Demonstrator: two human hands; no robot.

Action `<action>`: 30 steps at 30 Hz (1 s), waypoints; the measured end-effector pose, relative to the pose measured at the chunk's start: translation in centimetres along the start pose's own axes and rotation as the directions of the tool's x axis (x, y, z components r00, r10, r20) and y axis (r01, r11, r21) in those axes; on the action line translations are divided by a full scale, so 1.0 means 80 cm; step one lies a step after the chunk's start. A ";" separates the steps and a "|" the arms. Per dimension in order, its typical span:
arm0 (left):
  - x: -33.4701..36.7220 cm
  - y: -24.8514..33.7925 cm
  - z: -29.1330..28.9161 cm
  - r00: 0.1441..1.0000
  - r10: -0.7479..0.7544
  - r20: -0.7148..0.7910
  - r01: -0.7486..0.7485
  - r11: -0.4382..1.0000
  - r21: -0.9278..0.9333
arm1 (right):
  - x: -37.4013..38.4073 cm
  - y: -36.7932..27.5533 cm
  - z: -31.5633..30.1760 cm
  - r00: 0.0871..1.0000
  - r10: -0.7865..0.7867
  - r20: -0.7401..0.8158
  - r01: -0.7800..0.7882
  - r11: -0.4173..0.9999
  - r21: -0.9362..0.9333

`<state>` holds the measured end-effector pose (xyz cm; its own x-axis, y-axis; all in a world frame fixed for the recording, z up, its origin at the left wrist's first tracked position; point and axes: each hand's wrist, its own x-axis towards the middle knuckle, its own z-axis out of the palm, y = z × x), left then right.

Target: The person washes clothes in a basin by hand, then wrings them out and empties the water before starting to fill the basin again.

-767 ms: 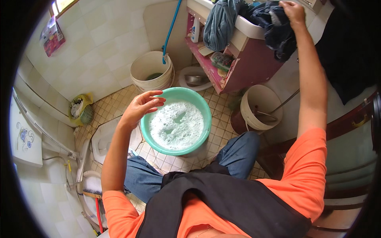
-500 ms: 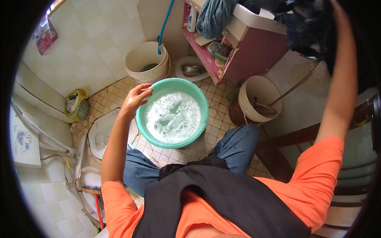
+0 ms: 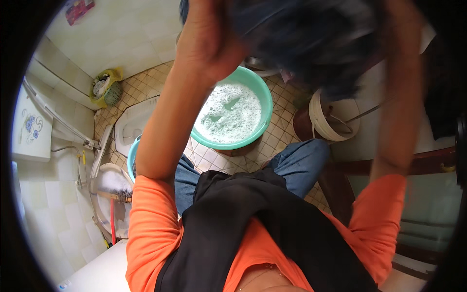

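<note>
Tiled floor [image 3: 282,131], green suds basin [image 3: 262,109], cream bucket [image 3: 318,119]

A dark blue garment [image 3: 311,39] above a teal basin [image 3: 260,95] of white suds [image 3: 228,114], beige tiled floor [image 3: 146,82].

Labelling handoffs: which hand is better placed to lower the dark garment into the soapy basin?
Left, probably. The left hand is raised right above the green basin of suds, at the dark blue garment. The right hand is hidden behind the blurred cloth, farther right, above the cream bucket.

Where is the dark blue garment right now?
Head view, top centre: the dark blue garment is raised above the soapy green basin, the left hand beside it.
</note>
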<state>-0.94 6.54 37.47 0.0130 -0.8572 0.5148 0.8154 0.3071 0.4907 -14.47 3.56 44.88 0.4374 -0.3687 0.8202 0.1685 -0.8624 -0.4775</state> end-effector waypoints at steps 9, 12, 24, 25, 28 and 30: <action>-0.098 0.007 -0.202 0.948 0.059 -0.314 -0.092 0.992 -0.091 | -0.132 0.165 0.135 0.785 0.498 0.367 -0.618 0.661 0.426; -0.122 0.016 -0.237 0.870 -0.058 -0.490 0.075 0.997 0.016 | -0.127 0.181 0.112 0.716 0.527 0.458 -0.686 0.653 0.322; -0.119 0.098 -0.184 0.648 0.341 -0.681 0.208 0.781 0.589 | -0.170 0.254 0.088 0.517 0.756 0.402 -0.851 0.504 0.148; -0.117 0.099 -0.191 0.643 0.340 -0.686 0.212 0.782 0.586 | -0.174 0.255 0.084 0.514 0.774 0.371 -0.857 0.478 0.190; -0.114 0.099 -0.215 0.582 0.371 -0.724 0.264 0.755 0.600 | -0.180 0.239 0.068 0.427 0.829 0.361 -0.893 0.324 0.312; -0.109 0.099 -0.244 0.577 0.361 -0.732 0.278 0.757 0.592 | -0.191 0.249 0.051 0.396 0.841 0.368 -0.909 0.304 0.285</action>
<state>16.69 8.36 23.10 0.7258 -0.6867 -0.0403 0.2779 0.2392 0.9304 -14.21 -6.61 21.58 0.6402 -0.7437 -0.1925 -0.0947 0.1723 -0.9805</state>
